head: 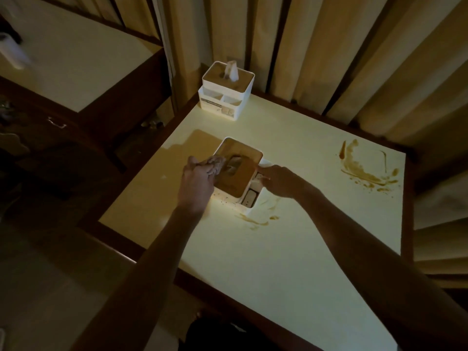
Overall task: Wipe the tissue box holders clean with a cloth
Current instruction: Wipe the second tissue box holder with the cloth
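left hand (196, 179) gripping cloth (215, 163) on near tissue box holder (236, 171) lid | right hand (277, 181) bracing holder's side, fingers loosely curled

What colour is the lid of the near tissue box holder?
Tan, wood-like, on the near holder's lid; head view.

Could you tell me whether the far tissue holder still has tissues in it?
Yes: a white tissue sticks up through the far holder's lid slot.

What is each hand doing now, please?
Left hand: grips a crumpled grey cloth on the near white tissue box holder's brown lid.
Right hand: fingers straight, touching that holder's side.
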Motion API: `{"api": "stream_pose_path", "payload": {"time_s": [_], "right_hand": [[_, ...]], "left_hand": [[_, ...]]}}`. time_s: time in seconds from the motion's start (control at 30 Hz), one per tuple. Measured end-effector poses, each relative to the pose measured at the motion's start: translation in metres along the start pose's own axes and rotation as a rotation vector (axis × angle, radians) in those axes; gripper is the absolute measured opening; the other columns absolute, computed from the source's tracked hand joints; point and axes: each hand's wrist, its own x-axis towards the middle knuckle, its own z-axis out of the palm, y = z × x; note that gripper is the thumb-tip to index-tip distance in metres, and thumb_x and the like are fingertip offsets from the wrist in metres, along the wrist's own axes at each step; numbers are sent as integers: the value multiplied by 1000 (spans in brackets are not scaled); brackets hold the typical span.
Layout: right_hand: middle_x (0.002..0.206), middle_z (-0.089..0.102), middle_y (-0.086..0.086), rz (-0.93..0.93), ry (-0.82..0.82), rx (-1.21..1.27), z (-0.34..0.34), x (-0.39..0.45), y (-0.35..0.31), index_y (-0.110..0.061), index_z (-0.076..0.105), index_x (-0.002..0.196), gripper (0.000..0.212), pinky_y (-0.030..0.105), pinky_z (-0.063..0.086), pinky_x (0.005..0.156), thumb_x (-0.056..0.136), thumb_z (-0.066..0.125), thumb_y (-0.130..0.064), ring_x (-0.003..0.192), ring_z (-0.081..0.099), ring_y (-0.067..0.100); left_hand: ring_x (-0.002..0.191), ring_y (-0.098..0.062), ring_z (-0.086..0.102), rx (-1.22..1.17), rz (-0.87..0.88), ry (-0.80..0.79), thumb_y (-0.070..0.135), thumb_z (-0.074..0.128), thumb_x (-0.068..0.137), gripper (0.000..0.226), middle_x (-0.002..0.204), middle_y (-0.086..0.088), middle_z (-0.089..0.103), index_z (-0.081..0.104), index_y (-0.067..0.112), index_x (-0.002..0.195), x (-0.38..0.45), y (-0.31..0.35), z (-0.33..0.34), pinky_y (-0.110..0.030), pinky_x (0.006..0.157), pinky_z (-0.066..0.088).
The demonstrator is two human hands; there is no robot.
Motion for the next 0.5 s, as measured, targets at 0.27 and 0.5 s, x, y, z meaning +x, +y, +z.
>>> {"api": "stream_pose_path", "payload": {"time_s": [0.27, 0.5], "right_hand": [[51, 57, 0, -15, -5, 410, -17, -4, -10, -5, 60, 65, 46, 7, 38, 51, 102, 32, -3, 48, 53, 2], [134, 48, 18, 47, -6, -156, -6, 5, -4, -26, 34, 147, 48, 36, 41, 96, 99, 39, -20, 121, 47, 36]], "left_hand": [[90, -27, 57, -112, 206, -109, 16, 61, 89, 17, 108, -12, 55, 73, 7, 98, -38, 15, 23, -35, 77, 53], [62, -27, 63, -925, -182, -101, 22, 61, 92, 15, 73, -16, 67, 69, 10, 96, -73, 2, -15, -40, 59, 53]]}}
